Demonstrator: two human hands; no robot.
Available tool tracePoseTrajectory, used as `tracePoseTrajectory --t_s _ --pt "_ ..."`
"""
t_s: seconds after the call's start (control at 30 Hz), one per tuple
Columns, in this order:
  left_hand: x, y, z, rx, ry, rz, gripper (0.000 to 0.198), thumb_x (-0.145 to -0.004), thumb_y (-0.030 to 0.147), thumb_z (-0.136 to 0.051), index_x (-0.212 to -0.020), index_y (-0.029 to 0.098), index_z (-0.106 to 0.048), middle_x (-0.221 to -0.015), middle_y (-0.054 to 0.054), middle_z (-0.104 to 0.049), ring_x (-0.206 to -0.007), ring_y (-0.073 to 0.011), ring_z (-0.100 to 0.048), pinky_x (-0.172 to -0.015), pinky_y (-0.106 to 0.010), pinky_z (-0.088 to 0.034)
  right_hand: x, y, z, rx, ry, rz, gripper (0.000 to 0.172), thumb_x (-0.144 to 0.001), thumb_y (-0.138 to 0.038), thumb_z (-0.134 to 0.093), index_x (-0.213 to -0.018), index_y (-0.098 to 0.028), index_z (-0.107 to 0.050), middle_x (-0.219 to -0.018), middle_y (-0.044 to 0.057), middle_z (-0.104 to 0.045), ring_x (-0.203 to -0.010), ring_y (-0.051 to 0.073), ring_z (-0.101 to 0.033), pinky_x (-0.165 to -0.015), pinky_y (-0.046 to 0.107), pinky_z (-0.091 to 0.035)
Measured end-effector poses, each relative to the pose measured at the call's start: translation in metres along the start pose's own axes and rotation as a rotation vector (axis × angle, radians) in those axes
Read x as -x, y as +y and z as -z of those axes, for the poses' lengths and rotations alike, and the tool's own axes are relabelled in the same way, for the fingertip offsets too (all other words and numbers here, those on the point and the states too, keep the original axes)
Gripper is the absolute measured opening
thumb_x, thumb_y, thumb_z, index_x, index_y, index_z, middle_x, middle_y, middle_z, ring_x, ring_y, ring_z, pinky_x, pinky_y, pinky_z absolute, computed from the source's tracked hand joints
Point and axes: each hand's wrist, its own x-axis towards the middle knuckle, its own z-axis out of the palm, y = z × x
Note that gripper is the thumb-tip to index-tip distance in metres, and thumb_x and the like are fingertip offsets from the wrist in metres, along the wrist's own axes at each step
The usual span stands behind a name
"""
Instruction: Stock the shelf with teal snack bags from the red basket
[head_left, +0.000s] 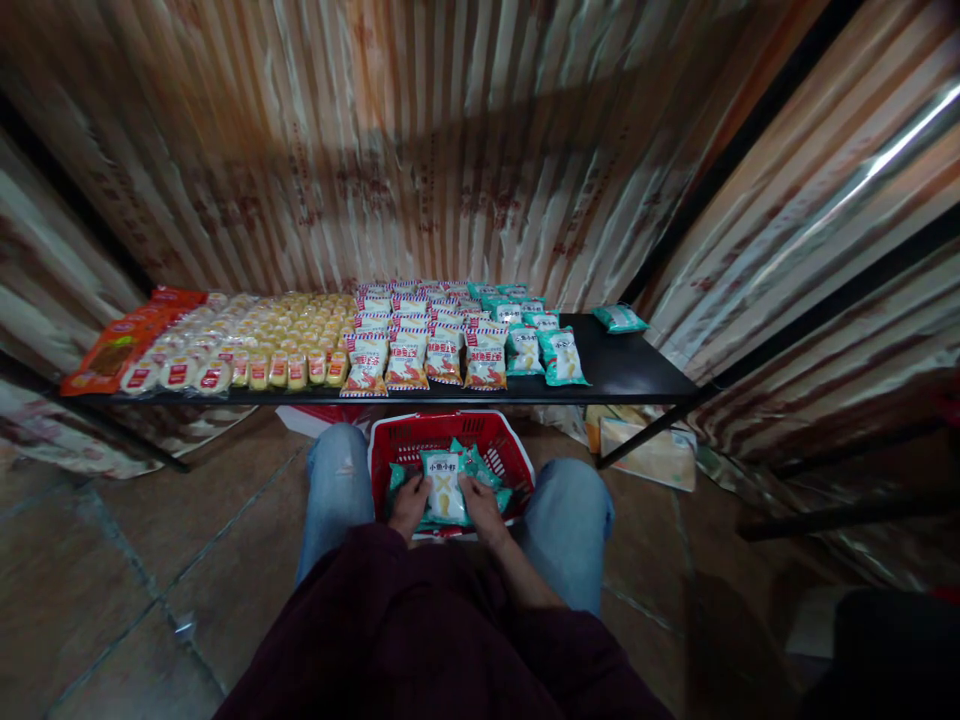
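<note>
Two hands low in frame, both on one teal-and-white packet (444,487). Left hand (410,505) at the packet's left edge, fingers curled and clamped on it. Right hand (480,505) at the right edge, fingers likewise closed on it, thumb side hard to make out. Packet held upright, face toward camera, just above more teal packets (480,465) piled in a red basket (420,430). Basket on the floor between two knees in blue jeans (337,480), directly under the front edge of a black shelf (637,370).

On the shelf, left to right: orange packets (120,345) at the far left end, rows of small yellow cakes (300,335), rows of red-and-white packets (409,360), then rows of teal shelf packets (559,355) matching the held one. Single teal packet (619,318) lying apart near the shelf's right rear. Right end of shelf bare. Cardboard (649,450) on the floor below the shelf's right side. Striped sheeting (450,150) behind and at both sides.
</note>
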Motion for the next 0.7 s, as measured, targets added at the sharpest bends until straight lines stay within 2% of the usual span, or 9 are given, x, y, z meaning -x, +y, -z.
tracePoseTrajectory --t_s 0.13,0.23,0.3,0.37,0.5,0.6,0.7 --pt "0.011 0.011 -0.005 -0.079 0.082 -0.163 0.042 -0.067 0.014 -0.069 -0.107 0.025 -0.063 -0.114 -0.006 -0.064 -0.107 -0.0217 -0.059 -0.090 -0.029 -0.047 0.002 -0.014 0.003 0.033 0.079 0.078 0.027 -0.062 -0.053 -0.068 -0.067 -0.026 -0.069 -0.069 0.000 -0.071 -0.082 0.025 -0.064 -0.080 0.037 -0.051" --pt "0.018 0.015 -0.009 -0.101 0.044 -0.214 0.037 -0.066 0.013 -0.070 -0.101 0.024 -0.066 -0.117 -0.006 -0.063 -0.112 -0.0222 -0.056 -0.096 -0.029 -0.042 0.006 -0.023 0.003 0.032 0.092 0.130 0.027 -0.061 -0.049 -0.072 -0.077 -0.027 -0.072 -0.084 0.002 -0.073 -0.098 0.026 -0.062 -0.091 0.038 -0.047" --pt "0.020 0.014 -0.011 -0.092 0.011 -0.207 0.036 -0.065 0.017 -0.074 -0.099 0.022 -0.067 -0.112 -0.007 -0.065 -0.113 -0.0240 -0.055 -0.098 -0.031 -0.040 0.010 -0.028 0.000 0.028 0.066 0.147 0.032 -0.061 -0.051 -0.073 -0.082 -0.027 -0.074 -0.093 0.003 -0.073 -0.102 0.027 -0.061 -0.095 0.039 -0.046" --pt "0.021 0.013 -0.011 -0.063 -0.002 -0.192 0.043 -0.064 0.023 -0.078 -0.105 0.021 -0.065 -0.113 -0.007 -0.065 -0.114 -0.0242 -0.055 -0.099 -0.031 -0.039 0.015 -0.031 -0.003 0.017 -0.019 0.149 0.039 -0.063 -0.056 -0.071 -0.088 -0.027 -0.075 -0.099 0.003 -0.073 -0.103 0.027 -0.061 -0.094 0.041 -0.046" --pt "0.019 0.011 -0.011 0.031 -0.023 -0.149 0.053 -0.063 0.035 -0.080 -0.110 0.022 -0.059 -0.114 -0.007 -0.066 -0.109 -0.0224 -0.059 -0.094 -0.030 -0.043 0.023 -0.037 -0.007 0.024 -0.184 0.160 0.045 -0.065 -0.064 -0.066 -0.090 -0.028 -0.076 -0.098 0.003 -0.073 -0.102 0.027 -0.062 -0.095 0.043 -0.044" --pt "0.016 0.010 -0.010 0.100 -0.046 -0.070 0.059 -0.058 0.039 -0.082 -0.108 0.019 -0.058 -0.099 -0.008 -0.070 -0.091 -0.0232 -0.066 -0.081 -0.033 -0.050 0.023 -0.038 -0.007 -0.021 -0.193 0.137 0.043 -0.061 -0.062 -0.071 -0.086 -0.027 -0.076 -0.095 0.004 -0.074 -0.101 0.027 -0.062 -0.095 0.042 -0.044" --pt "0.012 0.011 -0.008 0.166 -0.059 0.011 0.057 -0.057 0.039 -0.080 -0.106 0.018 -0.058 -0.090 -0.007 -0.071 -0.080 -0.0228 -0.068 -0.074 -0.034 -0.052 0.018 -0.031 -0.006 -0.092 -0.145 0.079 0.041 -0.058 -0.058 -0.075 -0.084 -0.027 -0.076 -0.094 0.005 -0.074 -0.102 0.028 -0.062 -0.092 0.042 -0.045"
